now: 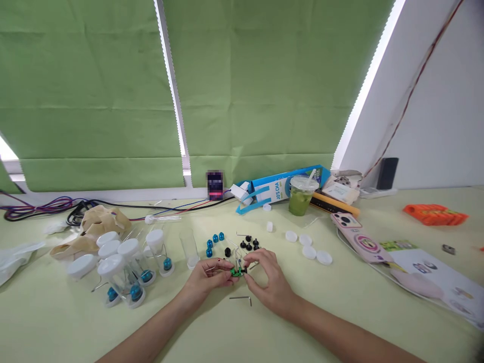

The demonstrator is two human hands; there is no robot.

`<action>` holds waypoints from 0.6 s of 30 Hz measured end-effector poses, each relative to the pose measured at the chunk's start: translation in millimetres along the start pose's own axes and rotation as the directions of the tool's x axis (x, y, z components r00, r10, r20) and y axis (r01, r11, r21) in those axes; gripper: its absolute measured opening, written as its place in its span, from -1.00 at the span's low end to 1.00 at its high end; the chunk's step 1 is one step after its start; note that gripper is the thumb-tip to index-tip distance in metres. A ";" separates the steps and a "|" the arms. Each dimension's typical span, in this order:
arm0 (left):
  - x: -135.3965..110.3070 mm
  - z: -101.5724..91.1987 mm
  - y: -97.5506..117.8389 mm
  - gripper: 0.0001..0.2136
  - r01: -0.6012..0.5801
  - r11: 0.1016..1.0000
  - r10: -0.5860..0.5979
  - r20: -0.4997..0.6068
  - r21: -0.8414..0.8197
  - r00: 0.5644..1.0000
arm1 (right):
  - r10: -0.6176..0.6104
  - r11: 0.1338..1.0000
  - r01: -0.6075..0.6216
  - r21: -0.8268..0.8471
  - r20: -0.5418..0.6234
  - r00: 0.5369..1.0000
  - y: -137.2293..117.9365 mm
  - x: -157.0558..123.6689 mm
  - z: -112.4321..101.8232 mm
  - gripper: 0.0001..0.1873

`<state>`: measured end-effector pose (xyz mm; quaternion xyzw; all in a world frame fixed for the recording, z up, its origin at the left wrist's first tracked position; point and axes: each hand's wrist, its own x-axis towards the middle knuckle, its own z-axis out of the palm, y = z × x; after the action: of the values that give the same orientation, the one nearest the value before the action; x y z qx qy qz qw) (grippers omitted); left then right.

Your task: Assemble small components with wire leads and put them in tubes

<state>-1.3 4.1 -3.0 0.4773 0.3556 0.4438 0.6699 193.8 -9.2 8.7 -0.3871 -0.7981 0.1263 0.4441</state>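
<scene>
The left hand (pixel 207 277) is closed on the green part (pixel 236 273), which is pinched at its left end by thumb and fingertips; the right hand (pixel 270 283) is curled in at the other end, by a small black piece (pixel 245 270), and whether its pinch is fully closed cannot be told. By its size and look, the part can be judged light and stiff, slippery if smooth, and not easily broken, though its thin wires might be bent under pressure. It is best taken by the green body, between thumb and forefinger, with the wires left free. The part is held between both hands, at the left fingertips and just beside the right ones, with the hex key (pixel 242 298) laid nearer the wearer on the counter (pixel 212 330).
</scene>
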 end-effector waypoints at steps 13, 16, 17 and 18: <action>0.1 1.4 1.1 -0.77 -0.009 1.000 0.009 -0.012 0.008 1.000 | 0.010 1.000 -0.010 -0.014 0.015 1.000 1.7 -0.4 0.2 -0.71; -0.1 1.4 1.0 -0.78 -0.010 1.000 0.010 -0.009 0.011 1.000 | 0.014 1.000 -0.014 -0.012 0.021 1.000 2.5 -0.4 1.1 -0.72; -0.3 1.5 1.3 -0.78 -0.009 1.000 0.009 -0.008 0.010 1.000 | 0.015 1.000 -0.015 -0.012 0.023 1.000 2.8 -0.4 1.4 -0.73; -0.5 1.6 1.7 -0.78 -0.005 1.000 0.005 -0.005 0.009 1.000 | 0.018 1.000 -0.017 -0.014 0.025 1.000 2.9 -0.4 1.5 -0.73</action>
<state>-0.5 3.4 -0.8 0.4802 0.3581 0.4452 0.6655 194.2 -7.3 6.0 -0.3954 -0.8011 0.1297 0.4302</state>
